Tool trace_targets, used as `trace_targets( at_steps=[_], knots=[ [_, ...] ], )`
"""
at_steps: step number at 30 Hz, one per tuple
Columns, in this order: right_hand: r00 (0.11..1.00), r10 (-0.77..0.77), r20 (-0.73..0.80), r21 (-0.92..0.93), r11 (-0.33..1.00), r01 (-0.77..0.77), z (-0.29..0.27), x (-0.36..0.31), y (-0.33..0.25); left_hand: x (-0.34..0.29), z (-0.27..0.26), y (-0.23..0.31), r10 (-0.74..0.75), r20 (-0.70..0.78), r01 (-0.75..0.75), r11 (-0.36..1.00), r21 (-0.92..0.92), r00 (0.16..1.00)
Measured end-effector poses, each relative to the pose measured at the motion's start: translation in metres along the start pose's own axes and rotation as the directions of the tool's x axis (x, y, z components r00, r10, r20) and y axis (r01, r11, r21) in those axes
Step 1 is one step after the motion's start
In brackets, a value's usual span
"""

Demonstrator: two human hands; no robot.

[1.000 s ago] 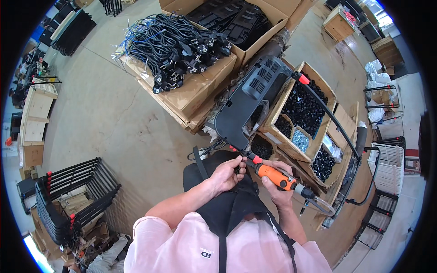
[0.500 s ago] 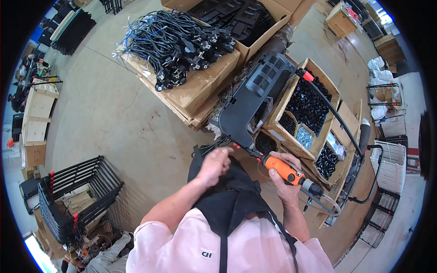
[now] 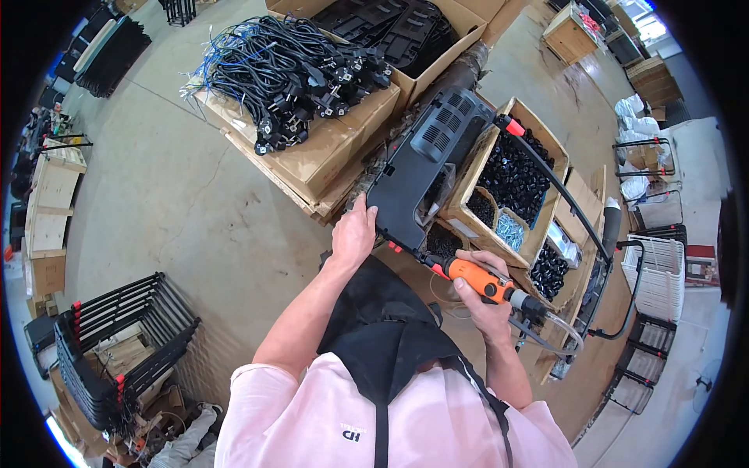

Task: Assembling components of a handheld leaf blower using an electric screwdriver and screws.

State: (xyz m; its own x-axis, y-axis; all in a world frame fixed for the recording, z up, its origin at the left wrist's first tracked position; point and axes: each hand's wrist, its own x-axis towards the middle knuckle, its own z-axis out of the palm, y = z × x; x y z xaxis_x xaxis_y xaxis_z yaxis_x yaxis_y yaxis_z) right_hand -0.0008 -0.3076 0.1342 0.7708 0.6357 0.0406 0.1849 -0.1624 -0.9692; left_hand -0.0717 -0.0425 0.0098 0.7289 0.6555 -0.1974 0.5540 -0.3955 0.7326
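Right hand (image 3: 482,292): fingers wrapped round an orange power tool (image 3: 473,278), held in front of the body just right of the dark apron (image 3: 374,312), its nose angled up-left toward the lower end of a black plastic housing (image 3: 398,187). Left hand (image 3: 355,234) is at the housing's lower left edge, fingers together and pointing up; cannot tell whether they pinch it or merely touch. Housing lies aslant between a cardboard box (image 3: 335,148) topped with black plugged cords (image 3: 273,70) and, to the right, a wooden crate (image 3: 468,222) of small black parts (image 3: 519,175) and silvery hardware (image 3: 509,232).
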Motion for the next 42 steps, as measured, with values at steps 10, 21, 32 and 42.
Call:
trace_targets(
  at_steps=[10, 21, 32, 42],
  knots=[
    [1.000, 0.014, 0.016, -0.056, 0.998, -0.013, 0.013, 0.014, 0.002, -0.003, 0.005, 0.000, 0.034, -0.015, -0.033, 0.993, 0.113, 0.999],
    [0.980, 0.002, 0.197, -0.272, 0.961, 0.052, 0.027, 0.040, 0.001, -0.008, 0.001, -0.042, -0.275, 0.257, 0.329, 0.262, -0.907, 0.927],
    [0.966, 0.084, 0.244, -0.309, 0.951, -0.005, 0.027, 0.044, -0.004, -0.066, 0.013, -0.016, -0.034, 0.600, 0.600, -0.013, -0.800, 0.799],
    [0.996, 0.045, 0.076, 0.096, 0.994, -0.053, 0.019, 0.032, -0.010, -0.073, 0.016, -0.009, 0.019, 0.683, 0.683, -0.003, -0.730, 0.730]
  ],
)
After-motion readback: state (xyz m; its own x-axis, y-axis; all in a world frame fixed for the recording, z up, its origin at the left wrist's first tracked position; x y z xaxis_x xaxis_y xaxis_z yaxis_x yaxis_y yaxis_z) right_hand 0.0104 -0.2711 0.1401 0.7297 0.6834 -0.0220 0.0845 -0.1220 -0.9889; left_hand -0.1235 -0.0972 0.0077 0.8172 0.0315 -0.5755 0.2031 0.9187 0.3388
